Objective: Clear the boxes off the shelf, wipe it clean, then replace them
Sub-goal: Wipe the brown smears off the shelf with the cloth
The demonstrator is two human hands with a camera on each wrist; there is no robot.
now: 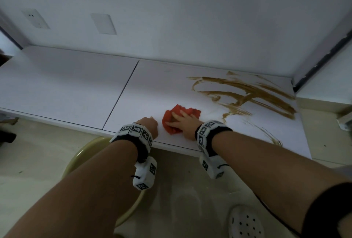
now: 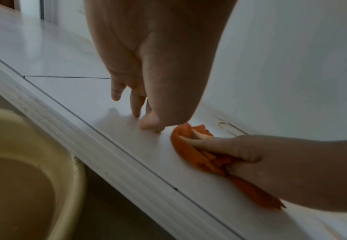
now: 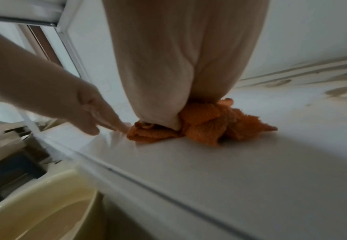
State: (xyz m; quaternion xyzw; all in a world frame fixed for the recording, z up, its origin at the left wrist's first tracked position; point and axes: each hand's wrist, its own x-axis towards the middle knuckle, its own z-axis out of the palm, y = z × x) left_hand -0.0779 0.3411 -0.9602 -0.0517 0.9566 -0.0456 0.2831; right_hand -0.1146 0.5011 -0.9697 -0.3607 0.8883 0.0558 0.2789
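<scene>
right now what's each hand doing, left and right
Left hand: open, holding nothing, fingertips resting on the shelf beside the cloth.
Right hand: pressing the orange cloth onto the shelf, fingers curled round it.

White marker-printed wristbands (image 1: 136, 131), black straps, bare forearms

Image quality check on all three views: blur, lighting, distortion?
Head view: dim, sharp enough, shelf edge bowed by the wide lens, brown smears clear. Left wrist view: dark, soft, cloth readable. Right wrist view: left hand and basin motion-blurred, smears washed out.
</scene>
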